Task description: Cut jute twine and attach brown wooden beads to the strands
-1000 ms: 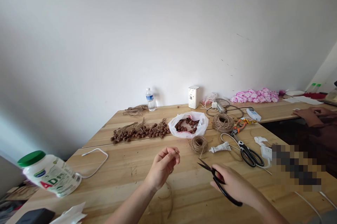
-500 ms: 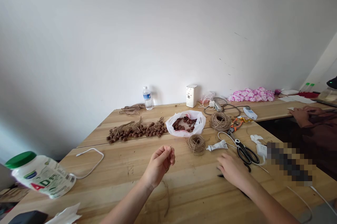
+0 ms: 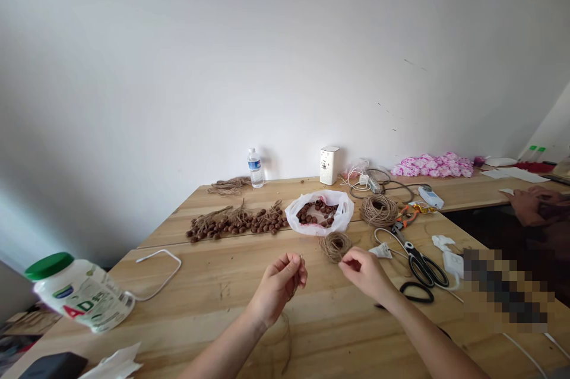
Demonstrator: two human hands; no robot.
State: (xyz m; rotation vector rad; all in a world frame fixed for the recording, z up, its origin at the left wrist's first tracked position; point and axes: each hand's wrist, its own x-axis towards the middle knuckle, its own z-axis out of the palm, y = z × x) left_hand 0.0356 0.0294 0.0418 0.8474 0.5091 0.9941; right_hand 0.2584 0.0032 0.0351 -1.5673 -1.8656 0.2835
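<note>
My left hand [image 3: 282, 284] is closed in a pinch, palm side inward, above the middle of the table. A thin piece of twine [image 3: 287, 340] hangs below it, and a small end shows at the fingertips. To its right, my right hand [image 3: 366, 272] has its thumb and fingers pressed together; what they hold, if anything, is too small to make out. Just behind those fingertips lies a small coil of twine [image 3: 335, 246]. Black-handled scissors [image 3: 417, 292] lie partly hidden by my right forearm. A white tube [image 3: 382, 250] shows behind the right hand.
Bunches of brown beads on twine [image 3: 236, 221] lie by a white plastic bag [image 3: 291, 212] of beads. A larger twine coil [image 3: 378, 210], pliers [image 3: 403, 218] and larger scissors [image 3: 423, 266] sit right. A white jar [image 3: 89, 299] stands left. Another person's hands [image 3: 529, 204] are far right.
My right hand has moved left and up, from over the black-handled scissors to beside the small twine coil. My left hand keeps its pinch. The view has shifted slightly.
</note>
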